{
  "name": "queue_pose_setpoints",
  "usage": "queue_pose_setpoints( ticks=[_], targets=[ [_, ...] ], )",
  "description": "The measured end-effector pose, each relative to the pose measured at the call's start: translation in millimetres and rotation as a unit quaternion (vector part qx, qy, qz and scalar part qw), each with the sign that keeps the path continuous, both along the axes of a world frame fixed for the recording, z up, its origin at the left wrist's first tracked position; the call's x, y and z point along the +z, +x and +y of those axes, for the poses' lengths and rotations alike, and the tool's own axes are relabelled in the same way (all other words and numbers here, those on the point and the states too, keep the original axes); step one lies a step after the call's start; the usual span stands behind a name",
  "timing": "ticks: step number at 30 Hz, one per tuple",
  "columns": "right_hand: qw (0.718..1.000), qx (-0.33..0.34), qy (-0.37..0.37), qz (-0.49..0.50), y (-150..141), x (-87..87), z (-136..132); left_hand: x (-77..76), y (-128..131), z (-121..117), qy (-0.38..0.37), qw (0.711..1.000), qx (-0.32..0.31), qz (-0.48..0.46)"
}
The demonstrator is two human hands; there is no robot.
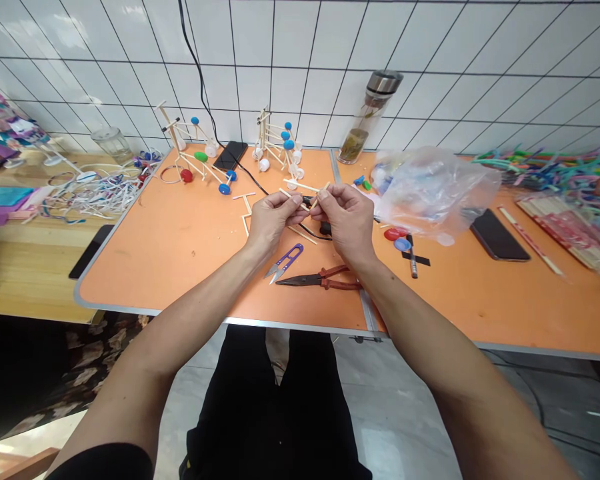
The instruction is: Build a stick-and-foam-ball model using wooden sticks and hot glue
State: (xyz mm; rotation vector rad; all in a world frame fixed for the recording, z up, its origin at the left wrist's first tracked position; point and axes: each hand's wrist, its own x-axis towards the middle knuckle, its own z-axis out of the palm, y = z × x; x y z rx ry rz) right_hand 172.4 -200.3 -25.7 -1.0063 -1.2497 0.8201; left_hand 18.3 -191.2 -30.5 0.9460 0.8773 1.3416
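Note:
My left hand [273, 221] and my right hand [343, 223] meet above the orange table [220, 300], their fingertips pinching thin wooden sticks [296, 202]. A small black part [307, 201] sits between the hands, partly hidden by my fingers, and I cannot tell what it is. A black wire [305, 232] runs below them. Just beneath my wrists lie purple-handled thread snips [285, 261] and red-handled shears [320, 280], neither touched. A loose T-shaped stick piece [246, 208] lies left of my left hand.
Two stick models with blue bottle caps [190, 150] stand at the back of the table, near a black phone [230, 155]. A plastic bag [433, 193], glass bottle [367, 117], second phone [497, 235] and coloured strips [550, 167] lie right. White paper strips [97, 197] cover the left wooden table.

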Motion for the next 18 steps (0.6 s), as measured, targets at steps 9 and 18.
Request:
queue_pose_setpoints(
  ticks=[9,18],
  targets=[
    [1.000,-0.006,0.012,-0.011,4.0,-0.6,1.7,1.7,-0.4,0.4,-0.014,1.000,0.006,0.011],
    [0.999,-0.010,0.022,-0.023,6.1,-0.2,0.9,2.8,-0.6,0.0,-0.011,1.000,0.010,0.010]
  ],
)
